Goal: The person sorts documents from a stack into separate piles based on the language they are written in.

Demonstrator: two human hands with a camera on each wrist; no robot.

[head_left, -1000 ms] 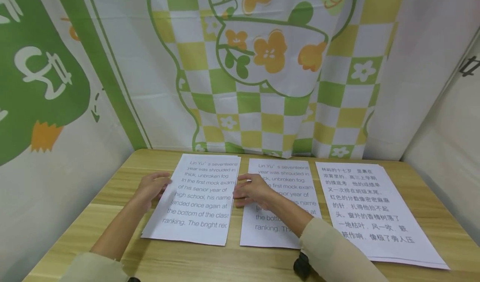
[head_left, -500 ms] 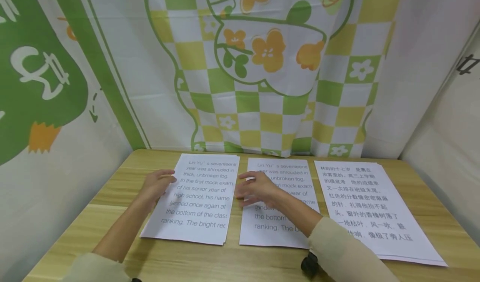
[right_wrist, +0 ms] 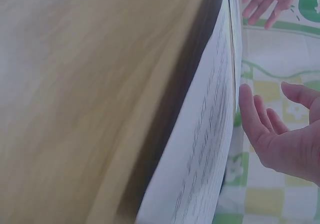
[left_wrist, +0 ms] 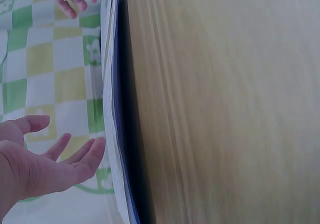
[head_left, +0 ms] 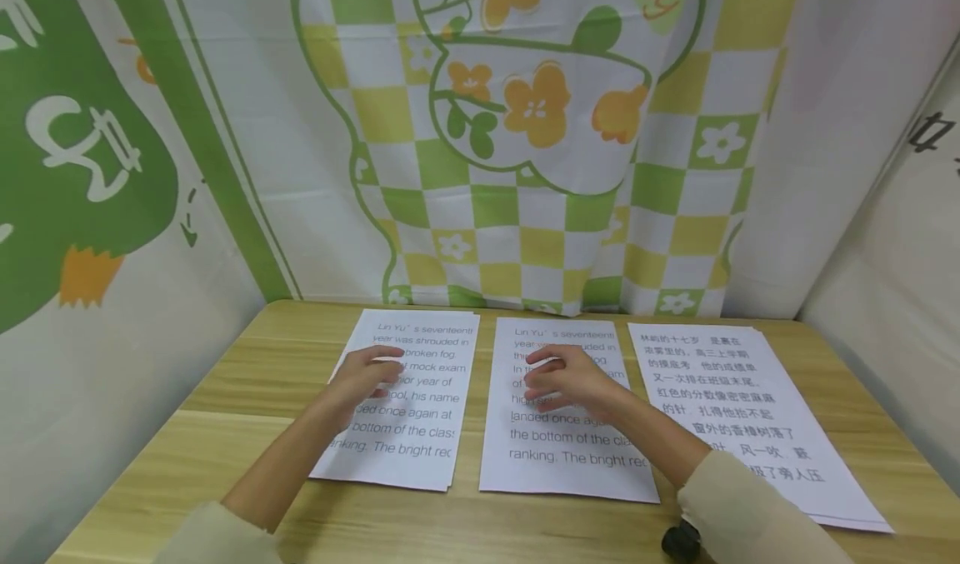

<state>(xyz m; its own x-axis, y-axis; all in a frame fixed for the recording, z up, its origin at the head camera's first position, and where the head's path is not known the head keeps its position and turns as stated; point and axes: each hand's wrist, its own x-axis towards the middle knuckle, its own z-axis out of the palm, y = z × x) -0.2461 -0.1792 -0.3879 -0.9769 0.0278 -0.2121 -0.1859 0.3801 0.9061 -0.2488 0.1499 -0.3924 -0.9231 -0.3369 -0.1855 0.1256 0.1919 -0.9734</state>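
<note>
My left hand (head_left: 362,382) is over the left stack of printed paper (head_left: 420,464), its fingers loosely bent with nothing between them. Over the middle stack of printed paper (head_left: 525,474), which bears the same English text, is my right hand (head_left: 570,381), likewise holding nothing. Both wrist views show a gap between the hands and the sheets: the left hand (left_wrist: 50,166) and the right hand (right_wrist: 280,134) have fingers spread and slightly bent. Each hand and forearm covers part of the text below it.
A third stack of paper (head_left: 720,364) with Chinese text lies at the right of the wooden table (head_left: 225,381), partly behind the right sleeve (head_left: 750,506). A patterned curtain (head_left: 525,256) hangs along the table's back edge, with fabric walls at both sides.
Both hands have moved to the right: the left from the left stack's outer edge to over its text, the right from the middle stack's left edge to over its middle. The stacks stay in place.
</note>
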